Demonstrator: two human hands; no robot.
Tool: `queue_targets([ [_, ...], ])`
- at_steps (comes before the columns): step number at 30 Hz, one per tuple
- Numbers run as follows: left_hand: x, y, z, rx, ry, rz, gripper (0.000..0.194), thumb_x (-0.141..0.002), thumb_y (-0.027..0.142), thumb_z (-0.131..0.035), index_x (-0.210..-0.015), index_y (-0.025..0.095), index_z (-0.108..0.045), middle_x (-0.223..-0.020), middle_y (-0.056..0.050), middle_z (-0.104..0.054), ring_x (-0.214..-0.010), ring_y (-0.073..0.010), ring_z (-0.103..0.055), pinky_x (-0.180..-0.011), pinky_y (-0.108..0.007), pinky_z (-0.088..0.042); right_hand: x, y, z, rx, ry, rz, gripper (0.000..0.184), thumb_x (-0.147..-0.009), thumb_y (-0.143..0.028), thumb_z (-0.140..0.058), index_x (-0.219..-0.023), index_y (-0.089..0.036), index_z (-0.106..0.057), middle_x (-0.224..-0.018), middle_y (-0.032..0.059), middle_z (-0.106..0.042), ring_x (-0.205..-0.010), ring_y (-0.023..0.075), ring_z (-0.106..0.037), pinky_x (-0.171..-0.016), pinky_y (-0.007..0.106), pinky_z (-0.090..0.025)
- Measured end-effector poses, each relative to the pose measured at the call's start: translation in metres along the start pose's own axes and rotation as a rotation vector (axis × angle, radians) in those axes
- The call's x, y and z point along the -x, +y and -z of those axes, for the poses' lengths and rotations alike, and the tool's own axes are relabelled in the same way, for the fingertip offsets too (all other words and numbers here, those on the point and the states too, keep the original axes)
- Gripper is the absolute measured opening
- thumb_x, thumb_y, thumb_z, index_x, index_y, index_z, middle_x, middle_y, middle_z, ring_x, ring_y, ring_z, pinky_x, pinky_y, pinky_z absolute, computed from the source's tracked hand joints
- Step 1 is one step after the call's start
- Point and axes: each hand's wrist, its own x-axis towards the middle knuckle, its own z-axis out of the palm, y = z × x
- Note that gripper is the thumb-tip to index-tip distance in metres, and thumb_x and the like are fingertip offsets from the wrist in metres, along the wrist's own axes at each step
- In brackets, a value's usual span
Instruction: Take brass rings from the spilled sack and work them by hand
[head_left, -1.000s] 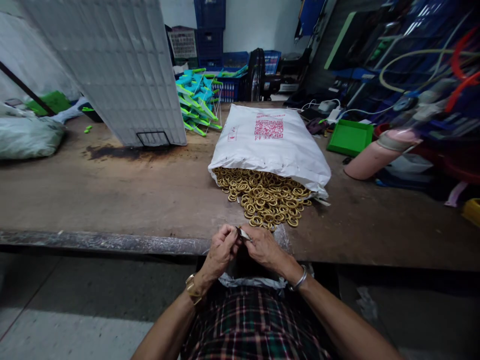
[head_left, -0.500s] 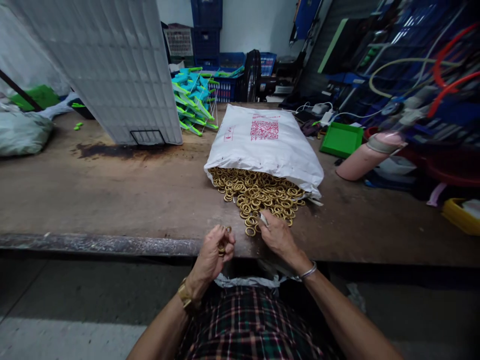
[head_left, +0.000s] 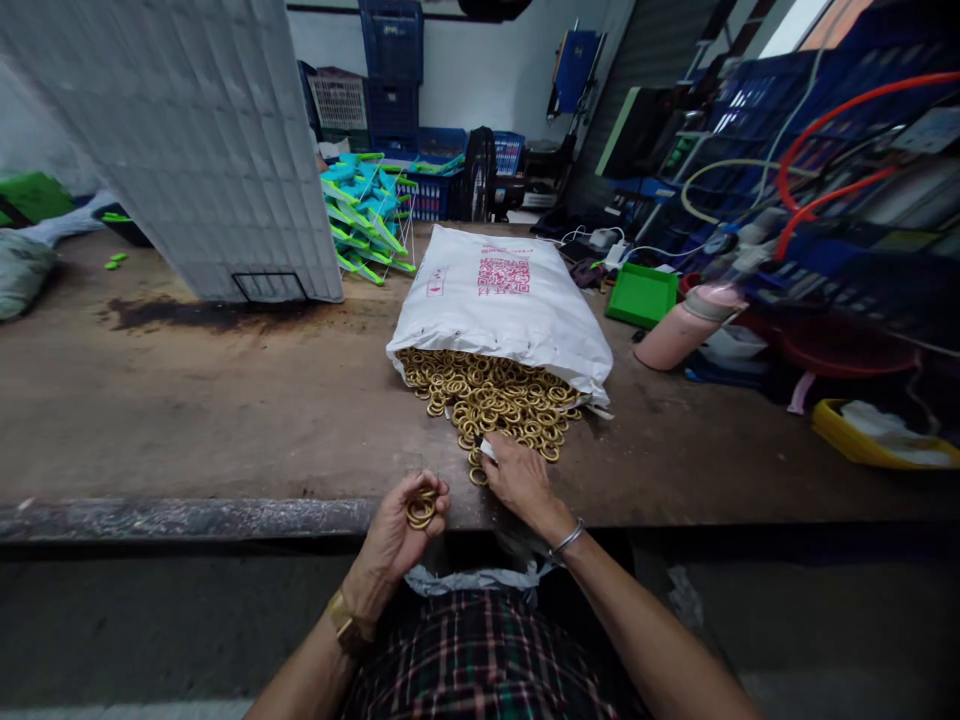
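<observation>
Several brass-coloured rings (head_left: 421, 508) lie in the curled fingers of my left hand (head_left: 394, 530), just above the table's front edge. My right hand (head_left: 519, 482) reaches into the near side of a heap of loose rings (head_left: 495, 400), its fingers bent down and partly hidden. At its thumb and forefinger shows a small white piece with a dark tip (head_left: 487, 449); I cannot tell what it is. The heap spills from the mouth of a white sack (head_left: 465, 300) printed in red, which lies on the brown table (head_left: 225, 420).
A tall pale ribbed panel (head_left: 247, 180) stands left on a wire foot. Behind the sack are turquoise and green plastic pieces (head_left: 367, 220). On the right are a green tray (head_left: 642, 295), a pink bottle (head_left: 686, 328), a yellow basket (head_left: 855, 440) and red tubing (head_left: 795, 215).
The camera view has shifted, moving the scene leftward. My left hand has turned and opened slightly, showing more of its rings. My right hand stays at the heap's near edge.
</observation>
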Motion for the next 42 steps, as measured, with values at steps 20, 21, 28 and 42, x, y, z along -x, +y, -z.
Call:
queue_targets([
  [20, -0.017, -0.005, -0.017, -0.826, 0.071, -0.461, 0.028, -0.077, 0.032, -0.057, -0.100, 0.017, -0.059, -0.057, 0.004, -0.052, -0.043, -0.0057, -0.041, -0.042, -0.017, -0.033, 0.002, -0.011, 0.009, -1.222, -0.365, -0.208, 0.016, -0.071, -0.034, -0.049, -0.066, -0.019, -0.045, -0.054, -0.0063, -0.046, -0.039, 0.0052, -0.029, -0.038, 0.019, -0.021],
  [21, -0.016, -0.005, -0.016, -0.867, 0.053, -0.506, 0.027, -0.078, 0.030, -0.057, -0.102, 0.017, -0.061, -0.058, 0.004, -0.053, -0.045, -0.0064, -0.042, -0.046, -0.017, -0.035, 0.003, -0.012, 0.010, -1.266, -0.442, -0.245, 0.015, -0.069, -0.033, -0.050, -0.066, -0.019, -0.045, -0.052, -0.0070, -0.045, -0.036, 0.0042, -0.025, -0.036, 0.019, -0.016],
  [28, -0.011, -0.004, -0.012, -1.012, -0.098, -0.595, 0.019, -0.078, 0.022, -0.056, -0.091, 0.020, -0.070, -0.094, -0.007, -0.068, -0.086, -0.0175, -0.059, -0.082, -0.027, -0.043, 0.008, -0.015, 0.018, -1.361, -0.660, -0.288, 0.010, -0.059, -0.027, -0.049, -0.061, -0.018, -0.044, -0.047, -0.0080, -0.042, -0.032, 0.0016, -0.021, -0.034, 0.018, -0.011],
  [42, -0.008, -0.007, -0.019, -0.990, 0.047, -0.583, 0.015, -0.075, 0.031, -0.060, -0.075, 0.017, -0.067, -0.068, -0.002, -0.063, -0.064, -0.0130, -0.054, -0.065, -0.023, -0.042, 0.014, -0.018, 0.009, -1.043, -0.237, -0.054, 0.029, -0.079, -0.040, -0.046, -0.060, -0.019, -0.046, -0.052, -0.0051, -0.044, -0.049, 0.0084, -0.037, -0.048, 0.021, -0.030],
])
